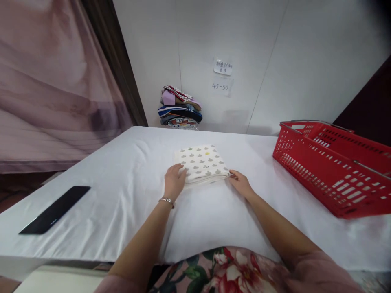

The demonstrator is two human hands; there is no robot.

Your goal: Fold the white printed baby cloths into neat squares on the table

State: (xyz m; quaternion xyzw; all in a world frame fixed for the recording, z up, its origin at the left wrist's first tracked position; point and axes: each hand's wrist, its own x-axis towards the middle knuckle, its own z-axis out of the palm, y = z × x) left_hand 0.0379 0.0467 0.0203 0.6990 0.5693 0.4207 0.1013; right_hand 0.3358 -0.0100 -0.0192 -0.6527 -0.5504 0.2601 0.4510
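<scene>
A folded white cloth (201, 163) with grey leaf-like or duck-like prints and one yellow print lies flat on the white-covered table (122, 171). Its layered folded edge faces me. At the cloth's left side rests my left hand (175, 179), fingers extended and thumb apart, touching the near left part; a bracelet circles that wrist. My right hand (240, 182) is at the near right corner, its fingers closed together on the cloth's edge. The undersides of the fingertips there are hidden.
A red perforated basket (330, 171) with metal handles stands on the right. On the left lies a flat black device (56, 209). Stacked folded fabrics (180, 108) stand behind the table's far edge, against the wall. Paper labels (222, 67) are stuck above; a curtain (58, 81) hangs left.
</scene>
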